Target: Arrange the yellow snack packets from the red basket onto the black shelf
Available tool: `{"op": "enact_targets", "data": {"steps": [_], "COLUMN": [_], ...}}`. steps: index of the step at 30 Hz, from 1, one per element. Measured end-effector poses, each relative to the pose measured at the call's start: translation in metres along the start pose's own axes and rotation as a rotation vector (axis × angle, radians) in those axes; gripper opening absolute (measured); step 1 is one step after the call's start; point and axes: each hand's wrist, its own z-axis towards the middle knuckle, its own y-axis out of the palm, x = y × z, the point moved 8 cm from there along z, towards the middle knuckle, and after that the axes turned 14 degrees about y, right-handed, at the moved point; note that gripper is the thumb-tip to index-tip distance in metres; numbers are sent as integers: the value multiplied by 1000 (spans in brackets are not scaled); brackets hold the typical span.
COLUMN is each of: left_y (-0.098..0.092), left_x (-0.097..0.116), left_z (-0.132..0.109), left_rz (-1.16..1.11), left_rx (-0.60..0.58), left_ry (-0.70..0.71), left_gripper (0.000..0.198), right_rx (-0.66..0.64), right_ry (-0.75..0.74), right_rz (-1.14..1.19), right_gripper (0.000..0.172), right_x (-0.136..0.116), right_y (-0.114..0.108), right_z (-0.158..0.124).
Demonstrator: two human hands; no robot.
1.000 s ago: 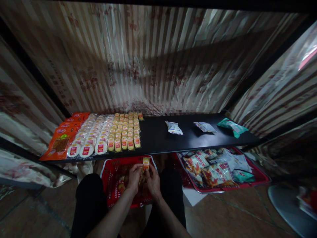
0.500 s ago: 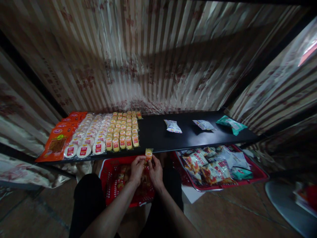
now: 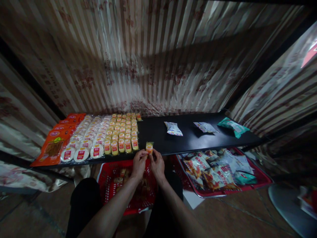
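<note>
My left hand point(image 3: 139, 164) and my right hand point(image 3: 158, 163) are both pinched on one small yellow snack packet point(image 3: 149, 147). They hold it upright at the front edge of the black shelf point(image 3: 188, 140). It stands just right of the rows of matching yellow packets point(image 3: 123, 134). Both hands hover above a red basket point(image 3: 109, 181) that holds more packets.
Round white snacks point(image 3: 86, 140) and orange packs point(image 3: 53, 145) fill the shelf's left end. Two white packets point(image 3: 173, 128) point(image 3: 205, 127) and a teal packet point(image 3: 232, 127) lie further right. A red tray point(image 3: 257, 180) of mixed snack bags sits under the shelf's right half. Striped fabric hangs behind.
Both hands have lifted the yellow packet from over the red basket up to the shelf's front edge, beside the yellow rows.
</note>
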Motion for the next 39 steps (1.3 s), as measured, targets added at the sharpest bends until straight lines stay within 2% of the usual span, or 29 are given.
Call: {"op": "enact_targets", "data": {"steps": [5, 12, 23, 29, 39], "left_y": [8, 19, 29, 30, 40], "left_x": [6, 14, 6, 3, 0], "left_z": [10, 23, 48, 58, 79], "left_rz": [53, 93, 247, 325, 417], "left_rx": [-16, -51, -90, -70, -145], "left_ry": [41, 65, 94, 72, 51], "left_gripper": [21, 20, 24, 22, 24], "right_rx": [-10, -29, 9, 10, -7], "right_ry": [-9, -60, -65, -54, -59], "right_rz": [-27, -85, -210, -250, -291], "right_gripper": [43, 41, 37, 36, 35], "right_x": [-4, -9, -11, -14, -20], "right_y": [4, 14, 28, 37, 54], "right_z": [17, 37, 67, 79, 104]}}
